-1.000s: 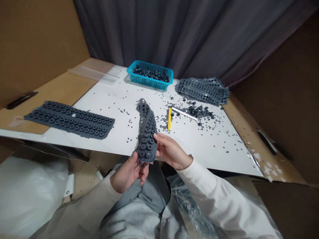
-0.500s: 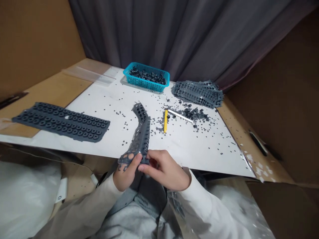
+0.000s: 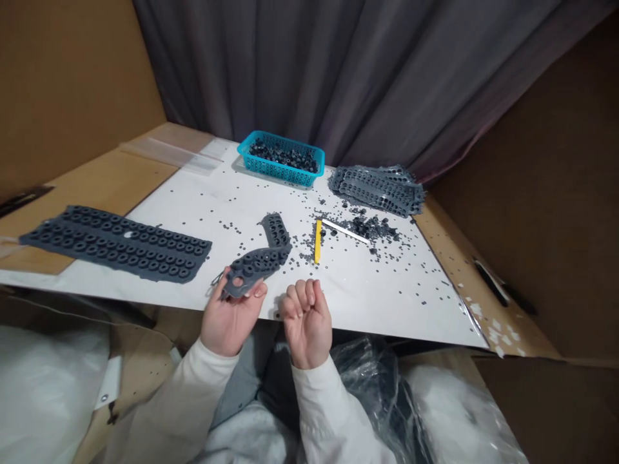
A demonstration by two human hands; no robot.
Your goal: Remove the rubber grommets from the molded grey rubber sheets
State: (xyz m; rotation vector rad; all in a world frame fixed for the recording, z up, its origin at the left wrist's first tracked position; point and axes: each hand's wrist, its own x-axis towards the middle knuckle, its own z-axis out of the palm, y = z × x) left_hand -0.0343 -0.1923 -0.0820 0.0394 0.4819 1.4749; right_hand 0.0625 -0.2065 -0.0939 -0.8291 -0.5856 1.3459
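Note:
My left hand [image 3: 231, 322] is closed on the near end of a bent dark grey rubber sheet [image 3: 258, 263]. Rows of moulded rings and holes run along this sheet, and its far end folds back over the white table. Just to the right, my right hand [image 3: 308, 322] is turned palm up with its fingers curled in; whatever they may hold is hidden. It is apart from the sheet. A flat, wider sheet of the same ringed rubber [image 3: 120, 248] lies to the left of my hands.
At the back stands a blue basket [image 3: 280, 174] full of small dark rings. Stacked perforated sheets [image 3: 377, 188] lie at the back right. A yellow stick [image 3: 318, 241], a white strip [image 3: 344, 231] and a dark pile of bits [image 3: 374, 228] are on the white tabletop [image 3: 367, 299].
My right hand has come off the rubber sheet and turned palm up. My left hand has moved a little left and rolled over, tilting the sheet so its ringed face shows.

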